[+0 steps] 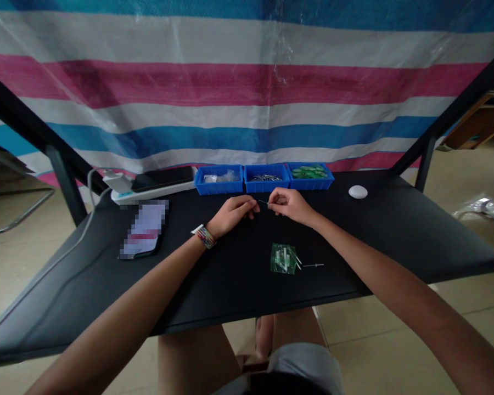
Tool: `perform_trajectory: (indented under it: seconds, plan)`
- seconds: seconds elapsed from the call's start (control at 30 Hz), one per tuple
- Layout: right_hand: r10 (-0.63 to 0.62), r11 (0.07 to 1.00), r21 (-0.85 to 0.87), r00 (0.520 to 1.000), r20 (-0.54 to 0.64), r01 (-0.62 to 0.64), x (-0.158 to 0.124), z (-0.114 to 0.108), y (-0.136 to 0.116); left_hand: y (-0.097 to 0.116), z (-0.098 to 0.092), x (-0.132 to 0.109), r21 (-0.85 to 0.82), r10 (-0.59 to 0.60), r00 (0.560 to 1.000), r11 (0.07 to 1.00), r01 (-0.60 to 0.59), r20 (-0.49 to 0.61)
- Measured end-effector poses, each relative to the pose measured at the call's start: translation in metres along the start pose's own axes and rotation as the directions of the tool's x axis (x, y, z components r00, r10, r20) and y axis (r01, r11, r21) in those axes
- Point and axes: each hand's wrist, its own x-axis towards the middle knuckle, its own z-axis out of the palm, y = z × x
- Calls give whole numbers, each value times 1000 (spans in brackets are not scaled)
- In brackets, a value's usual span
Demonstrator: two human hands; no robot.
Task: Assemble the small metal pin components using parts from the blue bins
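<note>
My right hand [290, 205] pinches a thin metal pin, which looks like a blind rivet [263, 202], between thumb and fingertips. Its slim end points left towards my left hand [234, 212]. The left fingers are curled, thumb against the forefinger; whatever they may hold is hidden. Nearer the front edge lies a small clear green-printed bag [283, 259] with several whitish metal pieces in or on it. A similar loose rivet [313, 265] lies just right of the bag.
Three blue bins stand behind my hands: one with clear plastic bags [219, 187], one with metal pins [265, 185], one with green packets [310, 180]. A phone [145, 230] and power strip [156, 192] lie left, a white mouse-like object [358, 192] right. A striped sheet [247, 82] hangs behind.
</note>
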Motion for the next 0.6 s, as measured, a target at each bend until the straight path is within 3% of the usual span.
perform_trajectory:
  seconds: [0.37,0.6]
  plan:
    - [-177,960,-236,980,-86,152,-16,10,0,4,2,0,35,49,998,998,-51,37]
    - [-66,995,-85,996,-65,61,-17,6,-4,3,0,0,10,68,998,998,-68,11]
